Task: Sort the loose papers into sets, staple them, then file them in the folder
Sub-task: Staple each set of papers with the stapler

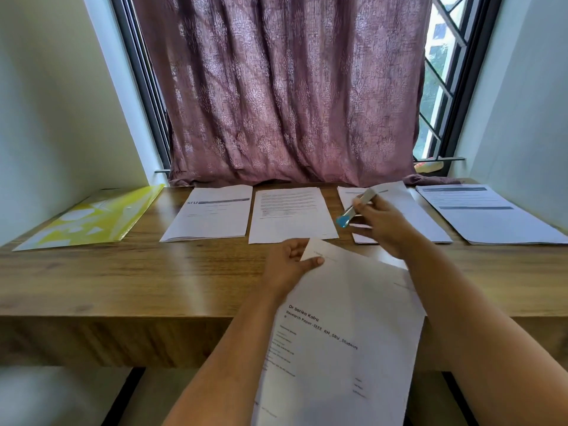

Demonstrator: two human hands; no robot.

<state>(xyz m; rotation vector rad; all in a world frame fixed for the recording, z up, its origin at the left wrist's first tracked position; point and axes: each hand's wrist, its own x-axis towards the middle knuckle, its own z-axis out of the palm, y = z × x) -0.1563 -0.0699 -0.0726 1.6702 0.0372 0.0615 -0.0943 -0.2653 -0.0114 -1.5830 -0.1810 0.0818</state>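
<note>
Your wooden desk carries four paper sets beyond your hands, with the yellow folder far to their left. Your left hand pinches the top corner of the paper set nearest you. Your right hand, just beyond, grips the blue stapler.

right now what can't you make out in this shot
- Head view: body text on the four paper sets lying on the desk, such as the middle set, is too small and blurred.
- The third set is partly hidden by the right hand holding the stapler.
- The held set, pinched by the left hand, is cut off by the bottom edge.
</note>
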